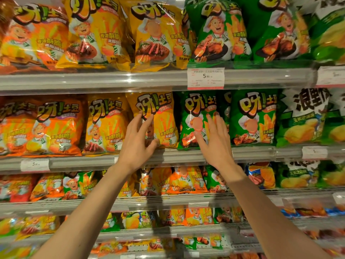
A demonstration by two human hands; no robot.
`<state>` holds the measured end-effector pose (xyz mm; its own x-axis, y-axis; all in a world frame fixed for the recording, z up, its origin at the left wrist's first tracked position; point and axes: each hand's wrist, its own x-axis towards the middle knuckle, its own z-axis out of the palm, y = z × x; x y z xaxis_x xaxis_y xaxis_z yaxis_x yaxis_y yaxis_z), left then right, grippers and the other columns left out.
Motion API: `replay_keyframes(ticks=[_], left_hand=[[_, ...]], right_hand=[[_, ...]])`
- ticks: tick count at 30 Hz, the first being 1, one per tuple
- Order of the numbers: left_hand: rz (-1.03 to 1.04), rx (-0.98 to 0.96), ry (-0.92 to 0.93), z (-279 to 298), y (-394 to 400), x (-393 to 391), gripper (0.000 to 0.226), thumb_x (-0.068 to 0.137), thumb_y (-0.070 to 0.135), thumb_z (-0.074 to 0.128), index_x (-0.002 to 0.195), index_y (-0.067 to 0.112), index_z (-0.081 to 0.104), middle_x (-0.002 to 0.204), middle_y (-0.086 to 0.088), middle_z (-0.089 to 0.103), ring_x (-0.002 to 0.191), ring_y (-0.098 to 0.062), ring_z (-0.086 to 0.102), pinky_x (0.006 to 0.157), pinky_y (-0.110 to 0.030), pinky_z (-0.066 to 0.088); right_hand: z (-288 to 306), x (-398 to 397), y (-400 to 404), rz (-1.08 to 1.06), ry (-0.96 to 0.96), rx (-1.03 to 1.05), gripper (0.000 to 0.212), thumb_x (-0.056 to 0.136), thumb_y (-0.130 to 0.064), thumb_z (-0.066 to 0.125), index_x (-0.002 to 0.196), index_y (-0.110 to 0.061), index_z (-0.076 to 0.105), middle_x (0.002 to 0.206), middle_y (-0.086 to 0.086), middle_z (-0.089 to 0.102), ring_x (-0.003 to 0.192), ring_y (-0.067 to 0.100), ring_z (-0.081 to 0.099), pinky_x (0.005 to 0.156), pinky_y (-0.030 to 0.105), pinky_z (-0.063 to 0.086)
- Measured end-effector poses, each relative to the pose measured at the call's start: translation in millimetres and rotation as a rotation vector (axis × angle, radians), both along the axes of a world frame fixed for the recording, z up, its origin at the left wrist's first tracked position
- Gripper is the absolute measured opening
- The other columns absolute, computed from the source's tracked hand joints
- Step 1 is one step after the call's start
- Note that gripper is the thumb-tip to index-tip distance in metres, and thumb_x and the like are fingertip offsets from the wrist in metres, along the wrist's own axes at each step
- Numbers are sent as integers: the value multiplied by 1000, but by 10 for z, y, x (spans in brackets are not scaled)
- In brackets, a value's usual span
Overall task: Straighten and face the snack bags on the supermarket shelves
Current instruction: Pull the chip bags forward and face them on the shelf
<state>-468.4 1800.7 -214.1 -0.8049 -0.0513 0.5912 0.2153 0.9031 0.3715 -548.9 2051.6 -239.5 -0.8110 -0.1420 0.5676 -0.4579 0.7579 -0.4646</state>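
Forearms: both reach up from the bottom edge of the view toward the middle shelf (186,156), bare to the wrist.
Left hand (139,142): fingers spread and nearly straight, laid against the front of the yellow bag (164,124); the fingertips reach up near its printed logo and the thumb lies along the bag's lower edge by the shelf lip. Nothing is curled round or pinched.
Right hand (214,139): fingers spread and straight, lying flat against the front of the green bag (194,116); the thumb points toward the yellow bag. Whether the palm touches cannot be told.
Yellow bag: stands on the middle shelf, tilted, its top leaning to the left, just beside the green bag.
Green bag: upright on the same shelf, right of the yellow one, facing out.
Same shelf, leftward: another yellow bag (106,124), then orange bags (57,128), fronts facing out.
Same shelf, rightward: a second green bag (253,118), then a green and white bag (302,116) with large black characters.
Top shelf (112,79): orange, yellow and green bags in a row, with a white price tag (206,78) reading 5.90 on the rail under the green ones.
Lower shelves: smaller bags in mixed colours, crowded and leaning at various angles; the lowest rows are blurred.
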Motion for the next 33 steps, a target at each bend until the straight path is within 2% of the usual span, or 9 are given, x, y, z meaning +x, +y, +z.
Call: replay_keyframes(ticks=[4, 6, 9, 12, 14, 20, 23, 27, 33], left_hand=[[-4, 88, 30, 35, -58, 107, 59, 97, 32, 66, 151, 21, 45, 163, -5, 31, 152, -21, 24, 120, -39, 24], [19, 142, 42, 32, -92, 182, 54, 96, 31, 67, 146, 19, 50, 156, -4, 41, 146, -21, 35, 119, -39, 30], [2, 266, 42, -4, -152, 303, 46, 96, 32, 69, 138, 20, 55, 136, 0, 55, 122, -13, 55, 103, -38, 49], [-23, 442, -18, -36, -215, 508, 39, 97, 30, 67, 134, 21, 58, 119, 9, 64, 104, 13, 57, 85, -9, 48], [-25, 538, -66, -101, -284, 661, 33, 98, 25, 65, 130, 21, 59, 112, 11, 67, 97, 14, 60, 74, -2, 46], [9, 708, -106, -413, -742, 1095, 28, 98, 25, 67, 125, 21, 64, 102, 7, 74, 95, -1, 68, 81, -15, 51], [19, 772, -132, -576, -1063, 1282, 25, 98, 23, 66, 123, 22, 64, 97, 11, 75, 97, -3, 69, 88, -23, 53], [55, 834, -175, -777, -1570, 1522, 24, 99, 31, 65, 123, 30, 64, 107, 9, 74, 106, -5, 68, 100, -38, 53], [92, 930, -184, -995, -2295, 1835, 17, 100, 27, 63, 116, 29, 66, 108, 14, 74, 107, -6, 68, 100, -47, 53]], right_hand=[[23, 120, 41, 48, 16, -190, 66, 98, -55, 53, 155, -26, 36, 166, -1, 20, 153, 20, 18, 122, 46, 29], [31, 219, 51, 69, 36, -310, 56, 97, -50, 58, 145, -22, 50, 157, -3, 32, 146, 14, 31, 113, 28, 38], [19, 377, 35, 72, 40, -422, 43, 97, -37, 64, 133, -14, 59, 139, 1, 49, 125, 5, 48, 97, 1, 33], [-44, 554, -45, 149, -149, -642, 32, 97, -26, 66, 125, -12, 60, 113, 0, 60, 95, 1, 61, 85, 16, 50], [-158, 659, -109, 224, -206, -665, 23, 98, -18, 65, 120, -11, 61, 100, 3, 67, 85, 2, 66, 78, 18, 53], [-549, 917, -514, 210, -508, -523, 8, 96, -25, 64, 101, -30, 67, 88, -8, 75, 82, 5, 69, 79, 29, 52], [-755, 1110, -822, 211, -523, -416, 23, 94, -26, 61, 73, -35, 63, 72, -11, 65, 76, 11, 64, 75, 35, 48], [-972, 1376, -1332, 194, -659, -621, 13, 98, -35, 63, 102, -25, 71, 91, -5, 76, 90, 17, 72, 89, 45, 57], [-1116, 1702, -2146, 136, -712, -702, 14, 100, -25, 62, 110, -19, 70, 89, -3, 78, 84, 9, 73, 69, 14, 53]])
